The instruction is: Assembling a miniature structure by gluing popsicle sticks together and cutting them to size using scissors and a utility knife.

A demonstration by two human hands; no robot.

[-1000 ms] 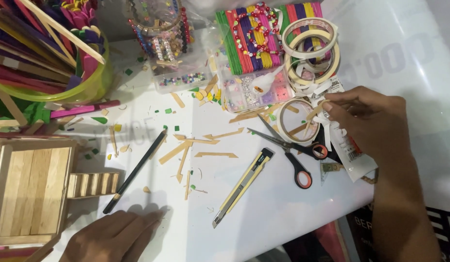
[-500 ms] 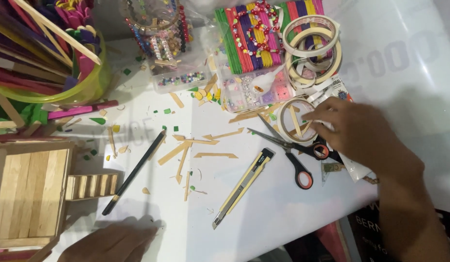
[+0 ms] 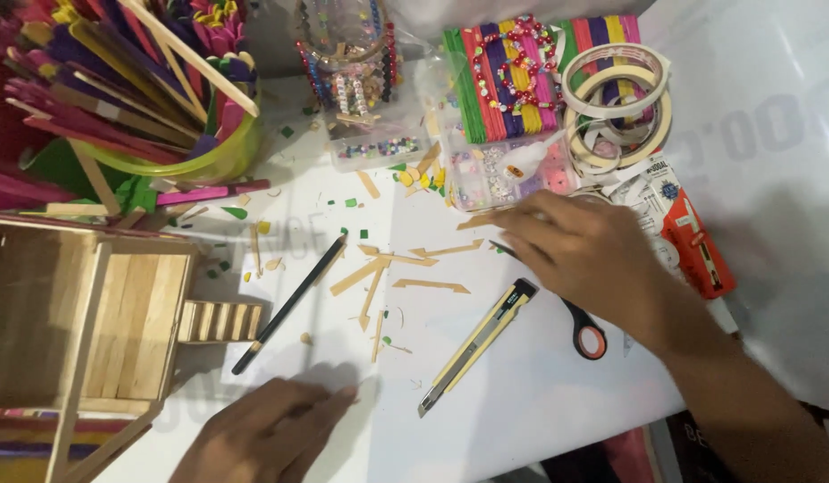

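Right hand (image 3: 589, 255) seemingly covers scissors (image 3: 583, 329), grip hidden.

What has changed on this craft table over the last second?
The right hand has moved left, off the glue tube and tape roll it was at, and now lies spread over the scissors, reaching toward the cut stick pieces. Whether it grips anything cannot be seen. The left hand stays flat on the table. Pencil, utility knife and wooden box have not moved.
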